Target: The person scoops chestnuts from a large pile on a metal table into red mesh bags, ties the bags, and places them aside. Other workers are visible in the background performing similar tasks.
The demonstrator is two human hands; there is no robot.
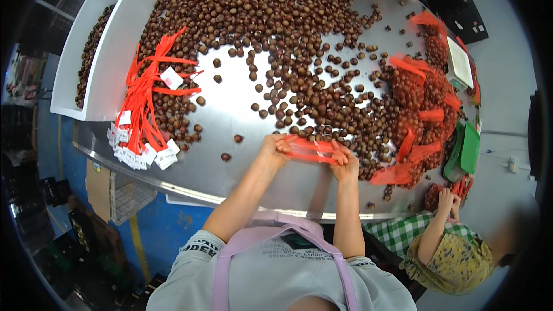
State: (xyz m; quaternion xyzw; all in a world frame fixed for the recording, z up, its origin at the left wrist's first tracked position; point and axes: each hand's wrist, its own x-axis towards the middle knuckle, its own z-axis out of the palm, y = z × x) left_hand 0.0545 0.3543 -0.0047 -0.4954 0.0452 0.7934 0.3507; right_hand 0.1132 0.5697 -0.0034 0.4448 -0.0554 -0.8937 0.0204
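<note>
A red mesh bag (309, 148) is stretched sideways between my two hands, above the near side of the metal table. My left hand (276, 150) grips its left end and my right hand (344, 162) its right end. Nothing round shows inside the bag; it looks flat. Just beyond it lies a wide heap of round brown nuts (271, 8), with loose ones reaching close to my fingers. To the left, a bundle of red mesh bags (141, 101) with white tags (133, 158) rests against the nuts.
A white foam box (124, 40) of nuts stands at the left. Filled red mesh bags (423, 103) pile up at the right, near a scale (459, 63) and a green scoop (469, 147). A co-worker's hands (446, 201) hold a filled bag at lower right. The table's rim (196, 193) curves before me.
</note>
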